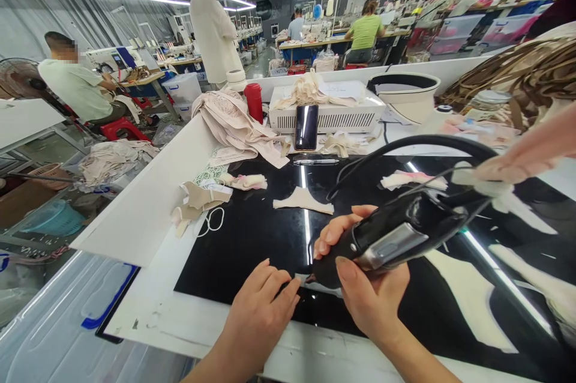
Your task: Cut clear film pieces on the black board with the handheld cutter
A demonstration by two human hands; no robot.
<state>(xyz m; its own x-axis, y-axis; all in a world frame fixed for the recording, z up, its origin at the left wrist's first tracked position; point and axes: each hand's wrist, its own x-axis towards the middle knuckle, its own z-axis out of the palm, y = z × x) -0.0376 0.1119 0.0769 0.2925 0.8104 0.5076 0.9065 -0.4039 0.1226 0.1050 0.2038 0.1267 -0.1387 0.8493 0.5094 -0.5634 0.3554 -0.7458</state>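
My right hand (pixel 373 287) is wrapped round a black handheld power tool (pixel 387 239) with a metal side plate and a thick cable. The tool's narrow metal tip points down and left, at a thin pale strip of fabric (pixel 321 286) on the glossy black board (pixel 243 239). Just left of the tip, my left hand (pixel 263 305) rests with fingers extended, its fingertips at the strip's end. Part of the strip is hidden under the tool and right hand. A curved beige fabric piece (pixel 303 200) lies farther back on the board.
Cream fabric pieces (pixel 468 299) lie at right, beneath the arching cable (pixel 432 140). A blurred shape like another person's hand (pixel 522 158) is near the cable. Behind are a phone (pixel 306 128), a vented white box (pixel 326 116), a red bottle (pixel 254 103) and piled fabric (pixel 238 125).
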